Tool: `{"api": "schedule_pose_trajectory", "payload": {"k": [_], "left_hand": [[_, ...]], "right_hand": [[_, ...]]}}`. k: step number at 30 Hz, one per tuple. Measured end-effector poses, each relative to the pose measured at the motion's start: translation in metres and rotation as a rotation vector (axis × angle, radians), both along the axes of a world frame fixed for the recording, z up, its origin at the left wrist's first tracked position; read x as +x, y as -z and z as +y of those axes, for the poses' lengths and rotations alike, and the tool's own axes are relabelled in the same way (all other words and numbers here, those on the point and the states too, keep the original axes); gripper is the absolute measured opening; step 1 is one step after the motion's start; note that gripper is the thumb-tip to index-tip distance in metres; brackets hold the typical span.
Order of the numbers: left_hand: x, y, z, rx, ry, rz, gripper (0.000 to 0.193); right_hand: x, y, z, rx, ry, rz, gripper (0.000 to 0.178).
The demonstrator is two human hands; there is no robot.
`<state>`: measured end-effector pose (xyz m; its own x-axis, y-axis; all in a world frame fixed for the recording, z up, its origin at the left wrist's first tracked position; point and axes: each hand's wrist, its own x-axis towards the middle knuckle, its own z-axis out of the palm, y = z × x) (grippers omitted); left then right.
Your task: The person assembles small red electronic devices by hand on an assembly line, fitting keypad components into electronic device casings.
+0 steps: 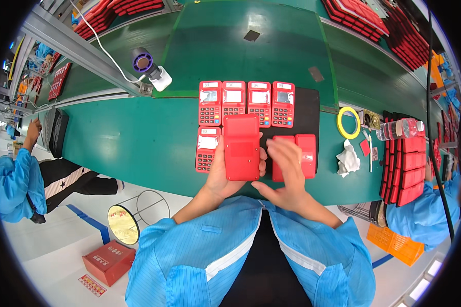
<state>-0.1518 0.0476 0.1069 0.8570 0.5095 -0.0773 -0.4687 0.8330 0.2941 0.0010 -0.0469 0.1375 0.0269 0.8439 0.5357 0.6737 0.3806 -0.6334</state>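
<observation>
My left hand (219, 171) is wrapped round a red card payment terminal (242, 151), held with its plain back facing up. Beside its right edge, my right hand (287, 174) has its fingers apart and seems to hold nothing. Behind the held terminal, several red terminals (283, 104) lie face up in a row, keypads and screens showing. One more face-up terminal (207, 148) lies left of my left hand. Two red terminals (306, 156) rest back up at the right, one partly hidden by my right hand.
A black mat (307, 110) lies under the terminals on the green bench (128, 123). To the right are yellow tape (348, 123), crumpled tissue (348, 159), a plastic bottle (399, 129) and stacked red terminals (412, 169). A small fan (143, 62) stands back left. Co-workers (15, 179) sit on both sides.
</observation>
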Motion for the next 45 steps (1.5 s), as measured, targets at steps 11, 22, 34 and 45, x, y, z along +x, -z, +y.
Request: {"api": "schedule_pose_trajectory", "payload": {"k": [11, 22, 34, 45], "left_hand": [[0.007, 0.002, 0.001, 0.116, -0.146, 0.254, 0.068], [0.003, -0.005, -0.011, 0.281, -0.156, 0.402, 0.057], [0.006, 0.011, -0.022, 0.484, -0.255, 0.53, 0.054], [-0.022, 0.036, -0.032, 1.28, 0.024, 1.031, 0.108]], "right_hand": [[-0.024, 0.007, -0.004, 0.059, 0.137, -0.214, 0.05], [-0.016, -0.001, -0.005, -0.196, 0.179, 0.101, 0.075], [-0.025, 0.0, -0.007, -0.123, 0.182, -0.022, 0.071], [-0.007, 0.056, -0.045, -0.626, 0.201, 0.756, 0.057]]}}
